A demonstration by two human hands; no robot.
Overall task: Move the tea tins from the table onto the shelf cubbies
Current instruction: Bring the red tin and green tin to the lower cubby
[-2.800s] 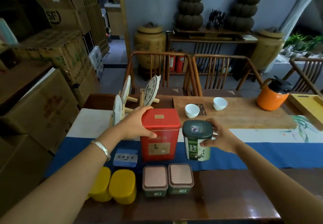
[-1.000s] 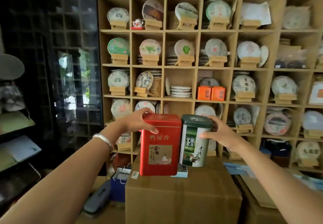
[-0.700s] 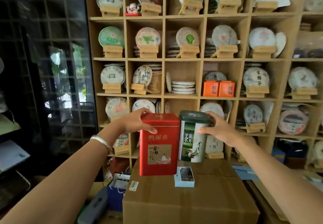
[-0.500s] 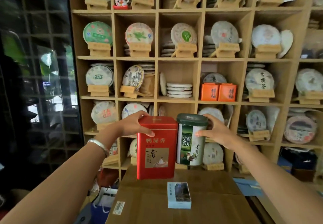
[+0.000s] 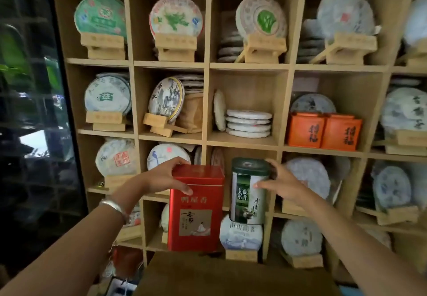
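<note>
Red tin: upright, rectangular, held in the air before the wooden shelf; hangs below and right of the left hand. Grip at the lid only: fingers curled over the top rear edge, thumb pinching the front face just under the lid seam. Silver bracelet on the left wrist.

Green tin: upright, dark lid, held just right of the red tin, a narrow gap between the two, its top a little higher. Lies left of the right hand. Grip at the upper part: fingers wrapped behind the lid, thumb pressed on the front of the body below the lid rim.

Relative to the shelf: both tins in front of the row beneath the cubby holding the flat stack of white tea cakes; neither resting on any shelf board. Green tin level with the opening directly under that stack; red tin overlapping the divider to the left of it. Orange boxes in the cubby right of the stack. Brown cardboard surface below the tins, apart from them.
</note>
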